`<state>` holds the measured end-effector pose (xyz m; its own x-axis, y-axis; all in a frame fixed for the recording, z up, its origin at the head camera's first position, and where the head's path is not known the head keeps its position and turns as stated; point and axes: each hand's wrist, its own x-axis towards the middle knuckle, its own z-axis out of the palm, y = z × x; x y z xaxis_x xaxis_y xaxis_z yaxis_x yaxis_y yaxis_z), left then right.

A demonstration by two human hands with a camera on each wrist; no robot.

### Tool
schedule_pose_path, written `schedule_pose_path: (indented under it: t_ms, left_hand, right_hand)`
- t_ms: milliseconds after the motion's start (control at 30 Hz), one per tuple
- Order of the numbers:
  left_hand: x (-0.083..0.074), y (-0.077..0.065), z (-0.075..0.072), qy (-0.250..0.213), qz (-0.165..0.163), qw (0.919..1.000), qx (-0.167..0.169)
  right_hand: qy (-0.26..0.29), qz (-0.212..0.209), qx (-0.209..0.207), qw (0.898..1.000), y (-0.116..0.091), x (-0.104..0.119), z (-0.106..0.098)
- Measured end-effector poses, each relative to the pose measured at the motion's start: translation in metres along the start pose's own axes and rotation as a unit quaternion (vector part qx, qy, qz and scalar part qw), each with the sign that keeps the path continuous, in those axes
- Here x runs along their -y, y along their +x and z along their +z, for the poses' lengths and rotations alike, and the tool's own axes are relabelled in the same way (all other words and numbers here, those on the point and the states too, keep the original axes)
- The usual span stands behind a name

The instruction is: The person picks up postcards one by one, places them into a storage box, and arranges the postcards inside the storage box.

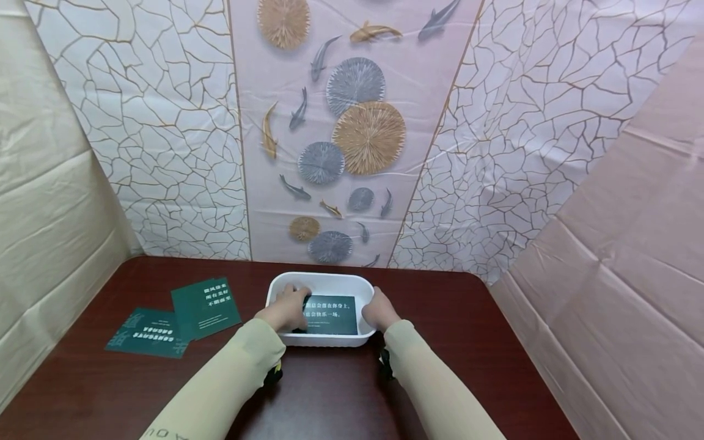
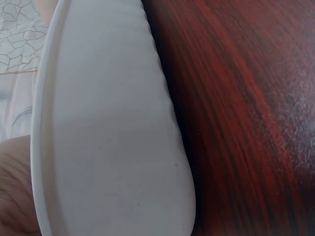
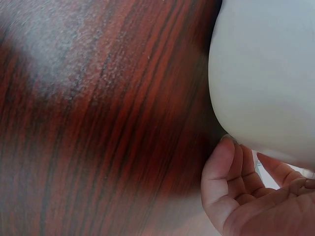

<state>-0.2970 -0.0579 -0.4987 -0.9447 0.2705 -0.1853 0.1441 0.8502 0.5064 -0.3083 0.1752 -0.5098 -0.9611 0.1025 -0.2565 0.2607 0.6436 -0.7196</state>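
A white plastic tray [image 1: 330, 281] with rounded corners stands on the table, its side wall filling much of both wrist views. Inside it lies a dark green card [image 1: 332, 315] with white printed writing, its left end covered by my left hand [image 1: 285, 307]. That hand reaches over the tray's left rim, bent fingers and thumb holding the card at its upper and lower edges. At the opposite end, my right hand [image 1: 379, 310] grips the tray. In the right wrist view, its fingertips [image 3: 224, 152] touch the tray's outer wall from underneath, with the thumb nearer the rim.
Several more green printed cards [image 1: 206, 305] lie overlapping on the dark red wood table [image 1: 451, 342], left of the tray. A patterned cloth [image 1: 357, 208] hangs behind the table's far edge, and plain cloth [image 1: 616, 293] hangs along both sides.
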Motion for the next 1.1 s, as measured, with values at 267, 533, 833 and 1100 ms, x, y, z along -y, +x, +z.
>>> schedule_pose_path:
  t_ms: [267, 533, 833, 1100]
  left_hand:
    - [0.002, -0.0001, 0.0025, 0.048, 0.008, 0.9988, 0.0]
    - [-0.0001, -0.0014, 0.0033, 0.076, 0.005, 0.9969, 0.016]
    - [-0.0046, -0.0056, 0.0003, 0.089, 0.017, 0.9956, 0.021]
    - [-0.0078, -0.0093, -0.0008, 0.078, 0.034, 0.9961, 0.022]
  right_hand:
    - [-0.004, -0.007, 0.001, 1.0, -0.0014, -0.0004, 0.0019]
    - [0.001, 0.002, -0.002, 1.0, -0.0014, 0.0006, 0.003]
    - [-0.007, 0.006, -0.007, 1.0, 0.0019, 0.0013, 0.0021]
    - [-0.013, 0.008, -0.008, 1.0, 0.0014, 0.0015, 0.0011]
